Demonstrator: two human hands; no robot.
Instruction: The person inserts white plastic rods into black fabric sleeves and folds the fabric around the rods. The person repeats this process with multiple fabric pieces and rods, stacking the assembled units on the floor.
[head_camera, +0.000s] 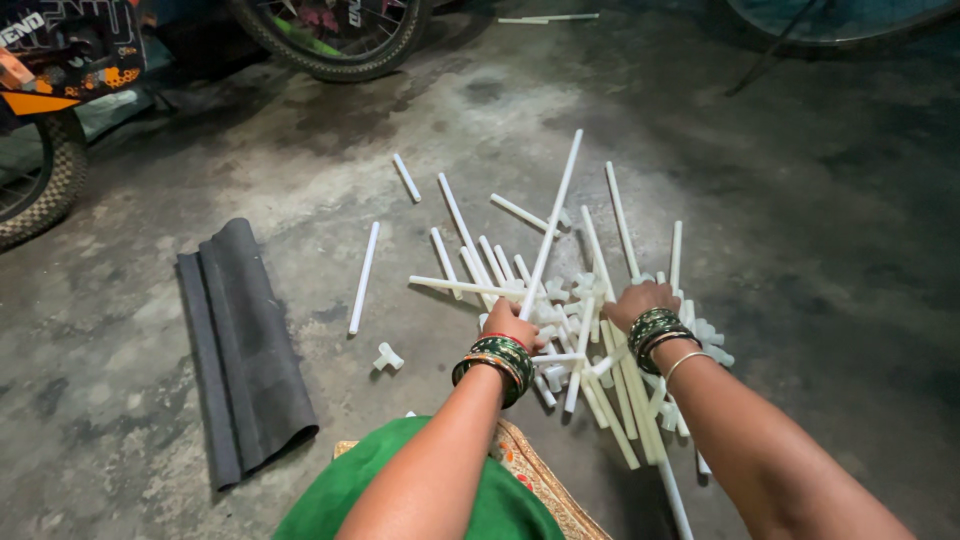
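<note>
Pipes (580, 330), white and thin, heaped in a loose crisscross pile on grey concrete floor (780, 200). Mixed lengths: short stubs, mid pieces, one long pipe (551, 222) slanting up and away out of the pile. Small white T-shaped joints (556, 291) scattered among them near the pile's middle.

Left hand (508, 323) at the pile's near-left edge, knuckles up, closed around the lower end of the long pipe; fingers curled under, tips hidden. Green bangles (497, 364) with a red band stacked on that wrist.

Right hand (640, 303) on top of the pile, right of centre, back of hand toward the camera, pressed down among pipes and joints. Fingers hidden beneath the hand; cannot tell whether spread, together or gripping anything. Green bangles plus one thin metal bangle (686, 362) on that wrist.

Loose pieces left of the pile: one single pipe (364, 277) lying alone, a short stub (406, 177) farther off, one lone T-joint (387, 357) nearer the body.

Dark mat (245, 350), partly rolled, lying well left of the pile. Green cloth (400, 490) with patterned gold border (535, 470) just below the pile, at the lower edge. Bicycle tyres (335, 40) far beyond the pile, at the upper left. No containers visible; everything lying straight on the floor.
</note>
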